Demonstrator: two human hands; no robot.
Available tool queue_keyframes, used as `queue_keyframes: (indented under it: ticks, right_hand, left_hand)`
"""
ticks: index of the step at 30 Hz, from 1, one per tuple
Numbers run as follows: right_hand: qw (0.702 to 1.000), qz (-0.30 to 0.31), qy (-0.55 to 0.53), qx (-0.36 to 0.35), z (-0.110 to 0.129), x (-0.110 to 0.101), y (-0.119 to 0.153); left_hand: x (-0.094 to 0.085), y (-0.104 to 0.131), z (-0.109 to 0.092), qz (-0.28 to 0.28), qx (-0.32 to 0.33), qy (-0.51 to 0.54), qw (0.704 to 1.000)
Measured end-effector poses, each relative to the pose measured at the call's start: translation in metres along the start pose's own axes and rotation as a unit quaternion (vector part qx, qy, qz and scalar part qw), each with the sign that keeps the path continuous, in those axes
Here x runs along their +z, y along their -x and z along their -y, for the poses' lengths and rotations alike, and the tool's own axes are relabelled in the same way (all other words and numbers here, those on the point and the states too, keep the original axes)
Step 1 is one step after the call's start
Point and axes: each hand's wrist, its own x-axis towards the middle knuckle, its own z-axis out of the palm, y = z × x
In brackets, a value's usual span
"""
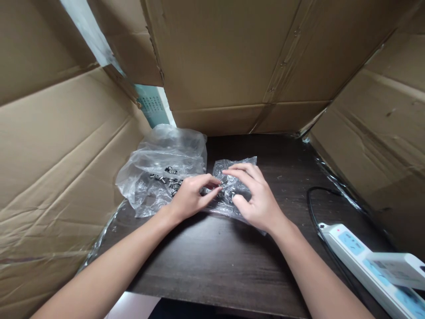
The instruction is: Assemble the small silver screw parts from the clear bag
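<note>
A large clear plastic bag (166,148) lies on the left part of the dark table, with several small dark metal parts (171,180) in or on it. My left hand (195,192) is over the bag's right edge, thumb and fingertips pinched close together around something too small to name. A smaller clear plastic bag (241,186) lies right of it, some small shiny pieces showing between my hands. Above this bag is my right hand (257,195), its thumb and fingers apart, with nothing visible held.
Cardboard walls (226,57) enclose the dark table (212,261) at the back and both sides. At the right front lies a white power strip (355,261) with a plugged-in adapter (398,268) and a black cable (310,208). A greenish printed item (152,104) shows through a gap.
</note>
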Motion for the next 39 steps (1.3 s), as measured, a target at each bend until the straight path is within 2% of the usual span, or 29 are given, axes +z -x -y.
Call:
queue_keyframes:
  ticks: [3, 6, 10, 12, 15, 18, 21, 25, 28, 34, 39]
  right_hand:
    - [0.995, 0.051, 0.057, 0.069, -0.01, 0.006, 0.002]
    - [0.988, 0.034, 0.094, 0.116, -0.015, 0.006, 0.002]
    - [0.998, -0.029, 0.004, 0.052, -0.008, -0.001, -0.002]
    - [0.999, -0.007, -0.018, 0.028, -0.006, -0.002, -0.002]
    - [0.994, 0.062, 0.049, 0.074, -0.01, 0.001, 0.0]
    - [0.989, 0.037, 0.088, 0.112, -0.015, 0.003, 0.0]
    - [0.995, -0.004, 0.04, 0.089, -0.014, 0.002, -0.002]
    - [0.998, 0.03, -0.027, 0.056, -0.007, 0.002, -0.003]
    - [0.998, 0.036, -0.032, 0.043, -0.004, 0.003, -0.001]
    - [0.998, -0.008, -0.065, 0.018, -0.003, 0.003, -0.002]
    - [1.0, -0.006, -0.017, 0.009, -0.006, 0.006, -0.001]
  left_hand:
    - [0.0, 0.0, -0.001, 0.004, 0.01, 0.003, 1.0]
    - [0.0, 0.0, -0.001, 0.009, 0.014, -0.001, 1.0]
    - [0.0, 0.0, 0.001, 0.002, 0.016, -0.008, 1.0]
    - [-0.001, 0.0, 0.002, -0.002, 0.02, -0.007, 1.0]
    - [-0.001, 0.0, 0.0, 0.007, 0.028, -0.004, 1.0]
    - [-0.001, 0.0, -0.001, 0.014, 0.025, -0.001, 1.0]
    - [-0.001, 0.0, -0.001, 0.005, 0.02, 0.002, 1.0]
    - [-0.001, 0.0, 0.001, 0.0, 0.024, 0.005, 1.0]
    - [0.001, 0.001, 0.002, -0.001, 0.026, 0.002, 1.0]
    - [0.003, 0.001, 0.001, 0.0, 0.012, -0.005, 1.0]
    - [0.002, 0.002, 0.001, -0.012, 0.002, -0.006, 1.0]
